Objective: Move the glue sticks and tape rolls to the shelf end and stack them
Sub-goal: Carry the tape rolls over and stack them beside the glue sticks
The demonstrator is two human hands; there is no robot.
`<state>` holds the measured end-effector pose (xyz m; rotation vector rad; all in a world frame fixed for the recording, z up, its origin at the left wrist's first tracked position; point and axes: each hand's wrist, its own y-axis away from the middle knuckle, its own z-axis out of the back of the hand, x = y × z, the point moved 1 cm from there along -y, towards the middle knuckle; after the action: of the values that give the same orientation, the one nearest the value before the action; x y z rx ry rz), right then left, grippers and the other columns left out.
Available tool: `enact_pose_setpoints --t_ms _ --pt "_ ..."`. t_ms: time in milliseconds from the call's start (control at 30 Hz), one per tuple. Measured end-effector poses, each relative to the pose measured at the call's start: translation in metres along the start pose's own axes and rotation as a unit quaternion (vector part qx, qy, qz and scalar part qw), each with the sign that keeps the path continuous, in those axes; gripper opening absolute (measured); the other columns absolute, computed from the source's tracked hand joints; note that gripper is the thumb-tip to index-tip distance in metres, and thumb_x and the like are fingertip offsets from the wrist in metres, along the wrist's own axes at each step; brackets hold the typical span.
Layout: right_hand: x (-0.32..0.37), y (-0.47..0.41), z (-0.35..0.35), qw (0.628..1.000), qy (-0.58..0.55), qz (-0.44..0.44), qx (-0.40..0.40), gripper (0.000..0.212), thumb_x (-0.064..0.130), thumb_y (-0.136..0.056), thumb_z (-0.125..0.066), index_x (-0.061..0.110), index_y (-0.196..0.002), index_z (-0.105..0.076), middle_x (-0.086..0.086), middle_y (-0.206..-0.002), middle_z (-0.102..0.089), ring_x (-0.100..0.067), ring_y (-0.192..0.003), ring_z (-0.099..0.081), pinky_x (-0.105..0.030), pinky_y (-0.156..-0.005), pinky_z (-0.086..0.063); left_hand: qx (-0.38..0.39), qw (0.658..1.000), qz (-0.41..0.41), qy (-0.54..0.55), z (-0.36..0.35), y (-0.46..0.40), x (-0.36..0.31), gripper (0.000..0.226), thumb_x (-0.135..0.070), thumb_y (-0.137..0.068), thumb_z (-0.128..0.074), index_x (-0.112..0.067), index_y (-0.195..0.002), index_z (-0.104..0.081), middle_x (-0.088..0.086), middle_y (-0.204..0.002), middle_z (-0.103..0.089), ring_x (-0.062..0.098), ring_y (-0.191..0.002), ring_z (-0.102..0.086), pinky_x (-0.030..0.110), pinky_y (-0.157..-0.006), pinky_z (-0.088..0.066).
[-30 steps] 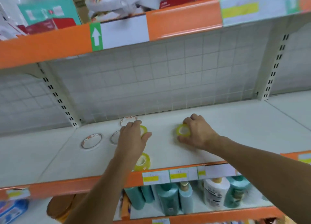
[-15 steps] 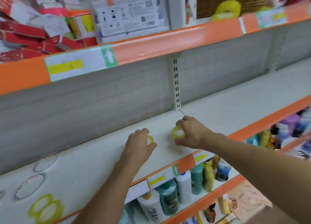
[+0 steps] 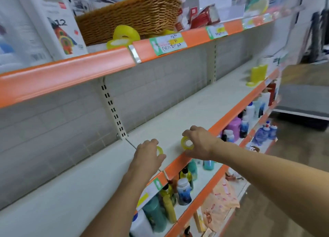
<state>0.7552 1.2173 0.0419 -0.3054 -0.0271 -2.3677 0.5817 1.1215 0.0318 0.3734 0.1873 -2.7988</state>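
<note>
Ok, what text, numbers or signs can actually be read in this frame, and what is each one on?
"12": on the white box on the upper shelf.
White arrow: on a green tag on the middle shelf's orange rail.
Handwritten price label on the upper rail: too blurred to read.
Bottle labels below: too small to read.

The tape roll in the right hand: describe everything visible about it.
The tape roll is a small ring of translucent yellow tape, glossy, with a pale core showing through its open centre. It is tilted, its flat face turned toward the camera and to the left. The right hand grips it from its right side, fingers curled over the top. It sits just above the white shelf, near the orange front edge; contact with the shelf is unclear.
</note>
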Motion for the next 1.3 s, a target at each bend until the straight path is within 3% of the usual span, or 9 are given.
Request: enact_pose_setpoints --t_ms 567,800,1033,1300 --pt "-0.192 -0.045 0.049 0.991 0.023 -0.125 -0.035 0.063 0.036 -0.085 -0.067 0.012 -0.140 -0.047 -0.009 -0.122 -0.053 -0.026 -0.108 -0.057 -0.034 -0.086 -0.050 0.040 0.986 -0.160 -0.005 -0.063 -0.187 -0.159 0.048 -0.042 -0.092 -0.062 -0.014 -0.131 -0.054 0.007 -0.126 -0.057 0.025 -0.117 -0.053 0.033 -0.094 -0.044" --pt "-0.284 -0.066 0.069 0.981 -0.007 -0.183 -0.067 0.054 0.036 -0.084 -0.067 0.009 -0.130 -0.056 -0.011 -0.113 -0.055 -0.028 -0.103 -0.056 -0.032 -0.082 -0.046 0.048 0.973 -0.225 0.004 -0.093 -0.269 -0.234 0.051 -0.043 -0.091 -0.062 -0.016 -0.134 -0.053 0.006 -0.127 -0.057 0.024 -0.117 -0.053 0.032 -0.093 -0.044" --pt "-0.378 -0.085 0.083 0.973 -0.039 -0.214 -0.081 0.051 0.031 -0.083 -0.069 0.009 -0.128 -0.058 -0.012 -0.118 -0.056 -0.029 -0.107 -0.057 -0.035 -0.089 -0.049 0.060 0.969 -0.240 -0.004 -0.126 -0.332 -0.306 0.049 -0.044 -0.090 -0.062 -0.016 -0.130 -0.055 0.007 -0.123 -0.059 0.026 -0.115 -0.055 0.032 -0.094 -0.043" --pt "-0.502 -0.116 0.109 0.985 -0.007 -0.161 -0.064 0.061 0.033 -0.083 -0.068 0.011 -0.137 -0.052 -0.013 -0.123 -0.054 -0.030 -0.113 -0.055 -0.035 -0.091 -0.048 0.032 0.983 -0.178 0.025 -0.162 -0.391 -0.399 0.053 -0.042 -0.089 -0.063 -0.016 -0.134 -0.054 0.007 -0.127 -0.058 0.025 -0.118 -0.053 0.032 -0.096 -0.042"
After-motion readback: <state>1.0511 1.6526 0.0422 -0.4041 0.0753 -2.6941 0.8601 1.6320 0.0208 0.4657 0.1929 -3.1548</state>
